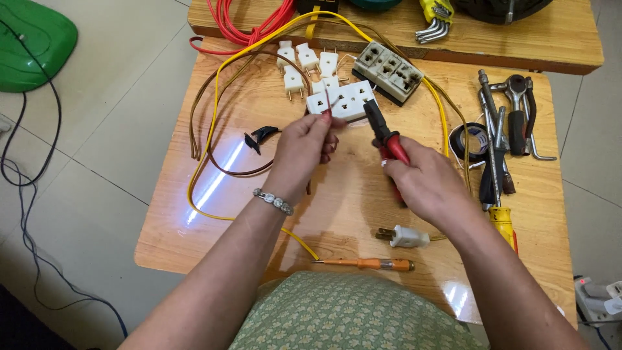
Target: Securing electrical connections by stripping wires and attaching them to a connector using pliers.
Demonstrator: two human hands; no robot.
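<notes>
Red-handled pliers [387, 144]; white plugs [299, 65] & socket [343, 100]; yellow cable [214, 110]; orange screwdriver [369, 264]; tan woodgrain surface [337, 214]; green floral-print garment [350, 314].

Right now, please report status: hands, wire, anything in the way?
Left hand pinches wire end. Right hand grips red pliers, jaws near wire. White socket just behind; plugs beyond.

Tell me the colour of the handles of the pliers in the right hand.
Red and black handles on the pliers, gripped by the right hand; the head view shows it.
</notes>
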